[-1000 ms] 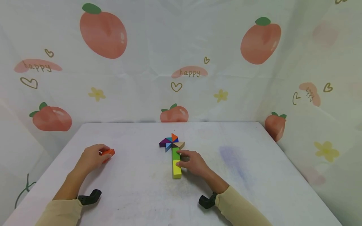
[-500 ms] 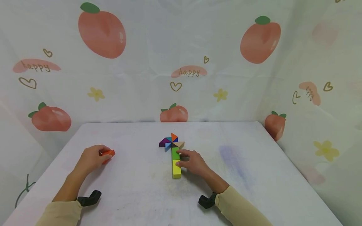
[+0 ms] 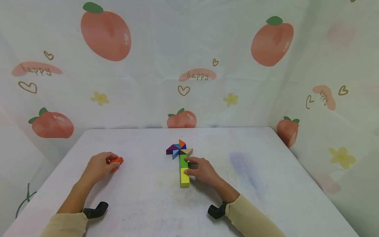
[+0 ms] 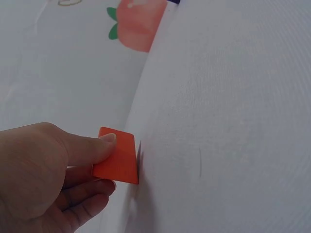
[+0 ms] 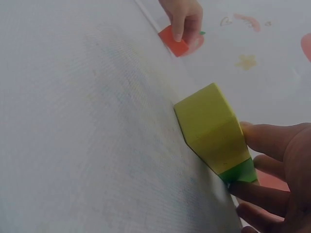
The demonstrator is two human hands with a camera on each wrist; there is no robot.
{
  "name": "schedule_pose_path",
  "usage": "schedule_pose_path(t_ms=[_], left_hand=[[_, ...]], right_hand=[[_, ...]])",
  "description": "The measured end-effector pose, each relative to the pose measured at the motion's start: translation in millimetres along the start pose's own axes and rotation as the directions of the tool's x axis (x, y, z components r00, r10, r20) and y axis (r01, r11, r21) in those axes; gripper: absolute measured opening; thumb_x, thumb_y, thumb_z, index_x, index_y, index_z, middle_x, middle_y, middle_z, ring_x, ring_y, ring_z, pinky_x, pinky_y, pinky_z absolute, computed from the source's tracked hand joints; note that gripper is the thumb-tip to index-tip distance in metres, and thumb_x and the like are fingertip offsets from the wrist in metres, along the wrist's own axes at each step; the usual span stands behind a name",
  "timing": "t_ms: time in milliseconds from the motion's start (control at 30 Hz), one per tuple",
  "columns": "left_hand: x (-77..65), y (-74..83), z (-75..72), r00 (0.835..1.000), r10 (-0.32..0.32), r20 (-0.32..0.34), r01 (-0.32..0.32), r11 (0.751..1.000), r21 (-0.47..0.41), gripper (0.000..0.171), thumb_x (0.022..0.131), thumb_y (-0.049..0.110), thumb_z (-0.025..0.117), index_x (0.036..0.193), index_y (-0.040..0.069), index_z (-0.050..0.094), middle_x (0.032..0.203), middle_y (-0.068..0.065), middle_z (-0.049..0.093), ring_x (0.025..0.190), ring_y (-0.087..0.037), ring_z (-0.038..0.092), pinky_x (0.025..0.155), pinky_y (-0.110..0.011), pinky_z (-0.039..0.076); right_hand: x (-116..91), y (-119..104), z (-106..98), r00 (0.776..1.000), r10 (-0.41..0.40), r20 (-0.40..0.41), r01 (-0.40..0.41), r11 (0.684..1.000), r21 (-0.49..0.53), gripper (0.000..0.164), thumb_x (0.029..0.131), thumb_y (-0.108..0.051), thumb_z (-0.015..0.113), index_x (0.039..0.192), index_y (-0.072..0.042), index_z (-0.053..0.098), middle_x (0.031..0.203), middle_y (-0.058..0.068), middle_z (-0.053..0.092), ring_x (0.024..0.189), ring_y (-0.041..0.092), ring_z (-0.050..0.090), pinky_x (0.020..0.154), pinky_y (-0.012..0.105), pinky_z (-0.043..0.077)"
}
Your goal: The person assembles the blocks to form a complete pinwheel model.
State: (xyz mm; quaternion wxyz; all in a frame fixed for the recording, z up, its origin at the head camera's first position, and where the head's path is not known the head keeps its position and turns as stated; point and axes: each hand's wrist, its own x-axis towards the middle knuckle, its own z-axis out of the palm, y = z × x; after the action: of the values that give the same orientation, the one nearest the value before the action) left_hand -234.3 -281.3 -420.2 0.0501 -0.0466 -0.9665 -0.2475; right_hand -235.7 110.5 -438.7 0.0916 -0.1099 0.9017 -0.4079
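Observation:
My left hand pinches an orange wooden block between thumb and fingers, at the left side of the table; its visible face is four-sided. At mid-table, a yellow block and a green block lie end to end in a column. My right hand rests against their right side, thumb at the yellow block and a finger at the green one. Beyond the green block, several small triangular pieces form a pinwheel: orange, purple, light blue and tan show, besides teal and dark blue.
A white table with faint blue smudges carries the blocks. Behind and beside it hangs a pale curtain printed with peaches. Black devices sit at both wrists. A green string hangs at the left.
My left hand, with the orange block, has shifted slightly to the right. The right hand and the column of blocks stay in place.

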Motion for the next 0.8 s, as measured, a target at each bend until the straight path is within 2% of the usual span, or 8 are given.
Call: schedule_pose_path(t_ms=[333,500,800], left_hand=[[4.2,14.4,2.5,0.999,0.024,-0.021,-0.025,1.000,-0.016,0.032,0.086,0.013,0.074,0.112,-0.004,0.064,0.093,-0.014,0.062,0.082,-0.029,0.052,0.065,-0.036,0.050],[8.2,24.1,4.0,1.000,0.018,-0.013,-0.019,0.999,-0.041,0.034,0.087,0.015,0.073,0.115,-0.002,0.064,0.097,-0.016,0.063,0.086,-0.030,0.053,0.067,-0.036,0.051],[15.7,44.0,7.5,1.000,0.031,-0.002,-0.031,0.994,-0.101,0.036,0.089,0.019,0.071,0.119,0.000,0.063,0.099,-0.015,0.063,0.087,-0.029,0.054,0.062,-0.031,0.051]], right_hand=[[0,1,1,1.000,-0.004,-0.004,0.004,1.000,0.006,0.053,0.086,-0.031,0.076,0.136,-0.023,0.059,0.125,0.003,0.064,0.124,0.029,0.050,0.097,0.049,0.044],[0,1,1,1.000,-0.005,-0.003,0.005,1.000,0.010,0.053,0.086,-0.030,0.076,0.136,-0.022,0.059,0.125,0.004,0.065,0.124,0.029,0.050,0.097,0.049,0.045],[1,1,1,1.000,0.004,0.001,-0.004,1.000,0.008,0.054,0.086,-0.031,0.075,0.136,-0.023,0.059,0.125,0.003,0.064,0.123,0.029,0.050,0.096,0.049,0.045]])
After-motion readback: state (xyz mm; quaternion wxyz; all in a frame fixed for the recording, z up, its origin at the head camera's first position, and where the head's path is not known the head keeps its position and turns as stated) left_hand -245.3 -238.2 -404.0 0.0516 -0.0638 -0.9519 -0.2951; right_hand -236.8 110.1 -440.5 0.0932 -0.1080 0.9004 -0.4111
